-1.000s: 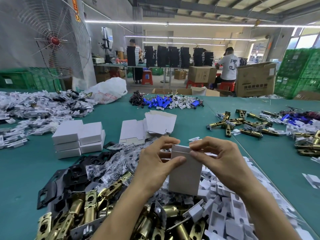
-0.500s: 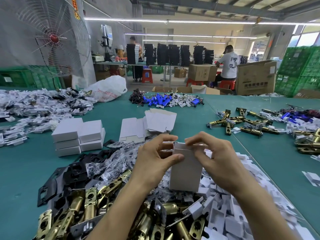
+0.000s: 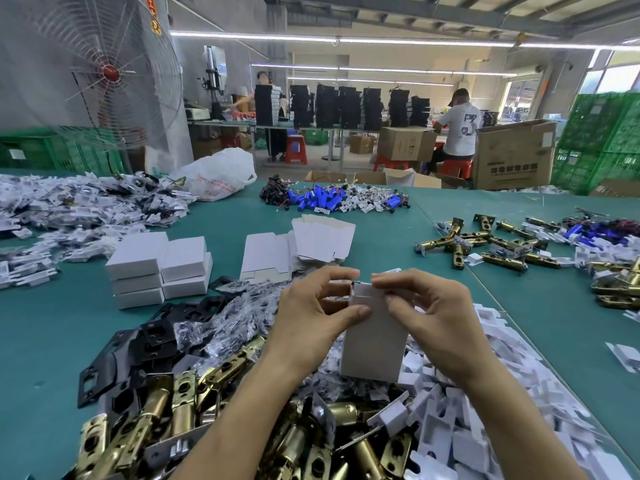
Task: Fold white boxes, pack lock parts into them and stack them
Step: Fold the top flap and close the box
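An upright white box [image 3: 372, 344] stands between my hands above the parts pile, its top flap partly folded. My left hand [image 3: 313, 320] grips its left side, thumb across the front near the top. My right hand [image 3: 429, 320] pinches the top flap from the right. Closed white boxes [image 3: 157, 268] sit stacked at the left. Flat unfolded box blanks [image 3: 301, 249] lie beyond my hands. Brass latch bolts [image 3: 166, 407], black strike plates [image 3: 138, 348], bagged screws [image 3: 225, 323] and white plastic pieces [image 3: 460, 431] are heaped below.
The green table [image 3: 52, 348] carries more brass latches [image 3: 485, 244] at the right, blue batteries with wires [image 3: 322, 199] at the far middle, and white packets [image 3: 69, 213] at the left. A fan, cardboard cartons and two people stand beyond the table.
The box has stayed between my hands. My right fingers have shifted along the top flap, pressing it further toward the box opening.
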A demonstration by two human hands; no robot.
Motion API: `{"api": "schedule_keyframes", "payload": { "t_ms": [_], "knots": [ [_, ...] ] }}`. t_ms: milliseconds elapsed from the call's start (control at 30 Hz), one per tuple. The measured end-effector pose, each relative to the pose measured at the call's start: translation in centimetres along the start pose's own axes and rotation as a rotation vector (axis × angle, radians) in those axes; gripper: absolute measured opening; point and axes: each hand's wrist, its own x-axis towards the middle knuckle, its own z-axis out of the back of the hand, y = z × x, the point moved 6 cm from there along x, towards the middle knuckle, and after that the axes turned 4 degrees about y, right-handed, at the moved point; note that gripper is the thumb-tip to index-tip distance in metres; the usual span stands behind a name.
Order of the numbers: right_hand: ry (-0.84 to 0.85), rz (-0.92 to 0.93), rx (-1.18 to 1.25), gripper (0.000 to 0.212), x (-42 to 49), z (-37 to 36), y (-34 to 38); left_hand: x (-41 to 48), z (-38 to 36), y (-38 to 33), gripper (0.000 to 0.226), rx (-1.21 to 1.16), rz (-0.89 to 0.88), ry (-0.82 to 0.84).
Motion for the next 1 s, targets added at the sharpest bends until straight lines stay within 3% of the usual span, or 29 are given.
{"api": "schedule_keyframes", "payload": {
  "t_ms": [233,467,767,1000],
  "knots": [
    [0.004,-0.007,-0.002,0.044,0.2,0.4,0.2,0.0,-0.1,0.1,0.041,0.001,0.001,0.012],
    [0.112,-0.048,0.007,0.051,0.4,0.1,-0.1,0.0,0.1,0.2,0.036,-0.001,-0.005,0.004],
    [0.043,-0.031,-0.013,0.031,0.1,0.9,-0.5,0.1,0.2,0.4,0.036,-0.005,-0.012,0.0],
    [0.057,-0.027,-0.015,0.031,0.1,1.3,-0.4,0.0,0.0,0.1,0.043,0.07,-0.048,0.027]
  ]
}}
